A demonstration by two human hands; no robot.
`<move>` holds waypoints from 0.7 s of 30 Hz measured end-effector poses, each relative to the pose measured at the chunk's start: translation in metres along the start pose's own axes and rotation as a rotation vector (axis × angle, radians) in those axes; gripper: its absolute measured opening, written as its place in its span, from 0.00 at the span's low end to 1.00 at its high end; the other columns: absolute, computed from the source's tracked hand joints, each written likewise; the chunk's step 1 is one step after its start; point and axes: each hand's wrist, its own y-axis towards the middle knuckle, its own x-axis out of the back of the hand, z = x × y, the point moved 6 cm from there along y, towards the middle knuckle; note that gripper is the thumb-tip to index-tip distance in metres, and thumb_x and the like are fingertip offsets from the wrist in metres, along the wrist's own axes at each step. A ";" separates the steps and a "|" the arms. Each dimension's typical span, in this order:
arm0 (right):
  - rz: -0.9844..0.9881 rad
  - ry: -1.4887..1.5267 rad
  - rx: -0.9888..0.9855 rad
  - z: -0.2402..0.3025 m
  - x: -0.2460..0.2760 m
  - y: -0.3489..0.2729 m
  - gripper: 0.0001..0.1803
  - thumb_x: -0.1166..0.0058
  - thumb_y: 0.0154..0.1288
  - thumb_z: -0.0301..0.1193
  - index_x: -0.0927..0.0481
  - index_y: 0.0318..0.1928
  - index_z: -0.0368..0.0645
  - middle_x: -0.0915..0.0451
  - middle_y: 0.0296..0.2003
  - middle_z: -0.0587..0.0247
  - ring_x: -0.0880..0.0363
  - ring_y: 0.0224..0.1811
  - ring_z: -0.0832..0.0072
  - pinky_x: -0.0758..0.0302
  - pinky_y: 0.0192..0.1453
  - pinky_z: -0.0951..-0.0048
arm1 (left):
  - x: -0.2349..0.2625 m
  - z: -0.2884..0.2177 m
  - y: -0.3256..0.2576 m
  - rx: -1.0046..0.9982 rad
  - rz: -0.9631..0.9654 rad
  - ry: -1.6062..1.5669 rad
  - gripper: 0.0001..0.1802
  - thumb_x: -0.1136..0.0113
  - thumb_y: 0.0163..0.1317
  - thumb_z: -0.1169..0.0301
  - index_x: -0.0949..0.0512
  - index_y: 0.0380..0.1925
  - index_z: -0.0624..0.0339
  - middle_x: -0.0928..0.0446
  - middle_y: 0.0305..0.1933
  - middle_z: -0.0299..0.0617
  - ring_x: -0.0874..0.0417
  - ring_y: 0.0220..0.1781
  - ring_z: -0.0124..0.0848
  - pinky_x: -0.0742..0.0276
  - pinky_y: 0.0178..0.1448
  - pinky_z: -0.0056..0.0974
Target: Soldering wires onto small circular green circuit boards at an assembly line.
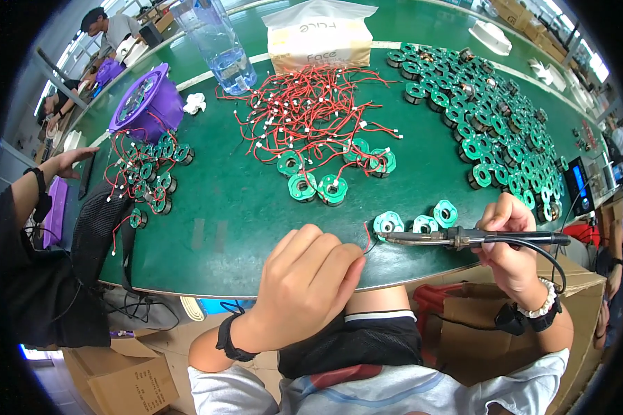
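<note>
My right hand (511, 252) grips a soldering iron (457, 239) that lies level across the near side of the table and points left. Its tip is at a round green circuit board (388, 223) with a coil in the middle. Pinched in my closed left hand (308, 273) is a thin red-and-black wire (367, 237), whose far end is close to that board. Two more boards, one of them (445, 213) further right, sit just behind the iron. Beyond my left hand is a small group of boards with red wires attached (302, 187).
A heap of red wires (304, 111) lies mid-table before a tissue pack (318, 45) and water bottle (232, 69). Many boards (491, 124) cover the right side, near a blue-lit display unit (580, 185). At left, a co-worker's hand (69, 162) is near wired boards and a purple bucket (149, 104).
</note>
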 end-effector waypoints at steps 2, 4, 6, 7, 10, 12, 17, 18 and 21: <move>-0.011 -0.045 0.021 -0.001 -0.001 0.000 0.12 0.47 0.45 0.24 0.38 0.26 0.44 0.33 0.20 0.67 0.33 0.18 0.84 0.35 0.16 0.87 | 0.000 0.000 0.000 0.002 0.005 0.002 0.08 0.40 0.39 0.79 0.28 0.23 0.63 0.34 0.22 0.39 0.34 0.22 0.34 0.38 0.25 0.35; -0.028 -0.081 0.033 -0.001 -0.001 0.000 0.14 0.44 0.46 0.28 0.39 0.27 0.45 0.35 0.19 0.67 0.35 0.16 0.84 0.39 0.14 0.87 | 0.001 0.000 0.000 0.011 0.000 -0.018 0.08 0.40 0.39 0.79 0.28 0.23 0.63 0.34 0.22 0.39 0.34 0.22 0.34 0.38 0.25 0.35; -0.029 -0.071 0.038 0.000 -0.001 0.000 0.14 0.44 0.46 0.28 0.39 0.27 0.45 0.35 0.19 0.67 0.35 0.17 0.84 0.39 0.14 0.87 | 0.001 -0.001 0.001 -0.004 0.002 -0.001 0.09 0.40 0.39 0.79 0.28 0.23 0.63 0.34 0.22 0.39 0.34 0.22 0.35 0.38 0.25 0.35; -0.030 -0.071 0.039 0.001 0.000 0.000 0.14 0.44 0.46 0.28 0.39 0.27 0.45 0.35 0.19 0.67 0.35 0.17 0.84 0.39 0.14 0.87 | 0.002 0.000 0.001 -0.005 -0.008 -0.015 0.09 0.40 0.39 0.79 0.28 0.23 0.63 0.34 0.22 0.39 0.34 0.22 0.35 0.39 0.25 0.35; -0.045 0.007 0.052 0.008 0.006 0.000 0.10 0.49 0.45 0.20 0.37 0.26 0.44 0.33 0.20 0.68 0.30 0.19 0.84 0.33 0.16 0.88 | 0.007 -0.001 0.002 -0.010 -0.026 -0.001 0.09 0.40 0.38 0.80 0.28 0.23 0.63 0.34 0.21 0.39 0.34 0.22 0.35 0.39 0.24 0.35; -0.081 0.020 0.111 0.015 0.012 0.001 0.10 0.47 0.47 0.23 0.37 0.27 0.45 0.33 0.20 0.68 0.31 0.19 0.84 0.35 0.15 0.88 | 0.014 -0.003 0.004 -0.014 -0.011 0.005 0.09 0.40 0.38 0.80 0.28 0.23 0.63 0.34 0.21 0.39 0.34 0.22 0.35 0.40 0.24 0.35; -0.150 -0.001 0.156 0.029 0.029 0.003 0.11 0.48 0.51 0.29 0.38 0.28 0.46 0.35 0.22 0.71 0.34 0.20 0.86 0.40 0.18 0.89 | 0.053 -0.002 0.034 -0.021 -0.030 0.062 0.10 0.39 0.38 0.79 0.27 0.24 0.64 0.33 0.20 0.40 0.33 0.22 0.36 0.39 0.26 0.38; -0.147 -0.003 0.169 0.032 0.030 0.002 0.11 0.48 0.51 0.29 0.38 0.28 0.46 0.35 0.22 0.71 0.34 0.20 0.86 0.40 0.18 0.89 | 0.061 0.007 0.045 0.001 -0.068 0.081 0.09 0.39 0.39 0.78 0.27 0.24 0.64 0.32 0.20 0.41 0.32 0.23 0.37 0.38 0.27 0.39; -0.138 0.054 0.166 0.037 0.033 0.001 0.09 0.51 0.50 0.27 0.39 0.28 0.46 0.36 0.22 0.71 0.35 0.22 0.86 0.41 0.19 0.89 | 0.071 0.035 0.087 -0.127 -0.139 0.360 0.16 0.40 0.45 0.72 0.28 0.34 0.66 0.30 0.34 0.48 0.30 0.37 0.43 0.34 0.40 0.41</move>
